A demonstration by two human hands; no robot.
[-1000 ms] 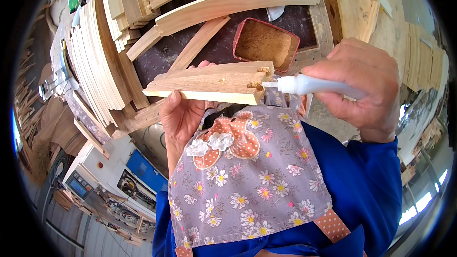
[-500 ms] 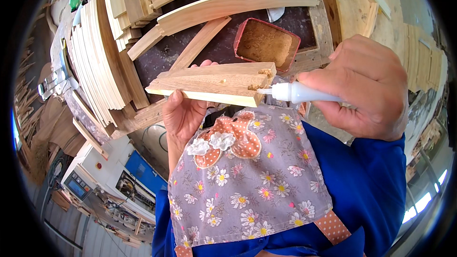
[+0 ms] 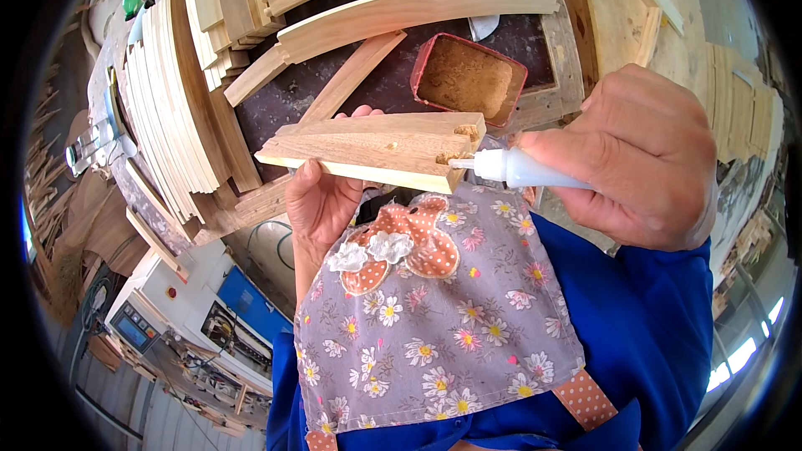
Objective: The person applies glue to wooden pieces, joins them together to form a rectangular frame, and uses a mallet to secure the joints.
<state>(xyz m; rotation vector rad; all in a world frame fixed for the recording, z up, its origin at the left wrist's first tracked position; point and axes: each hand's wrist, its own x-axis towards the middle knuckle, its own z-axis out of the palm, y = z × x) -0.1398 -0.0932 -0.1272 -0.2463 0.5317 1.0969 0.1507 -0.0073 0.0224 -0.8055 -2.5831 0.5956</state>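
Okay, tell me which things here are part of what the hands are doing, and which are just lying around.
In use:
- left hand holding the wooden block
- right hand pressing the white squeeze bottle, its nozzle at the block's end

Lying about:
- red tray of sawdust
- long wooden rails
- stacked curved slats
- blue machine below

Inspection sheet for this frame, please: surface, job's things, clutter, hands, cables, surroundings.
Surface: dark workbench, mostly covered.
Job's things: wooden piece with end notches; white glue bottle, nozzle at the notched end.
Clutter: red tray of sawdust, long wooden slats, stacked curved slats.
Hands: left hand grips the wooden piece from below; right hand holds the bottle.
Cables: nothing seen.
Surroundings: blue and white machine below; floral apron.
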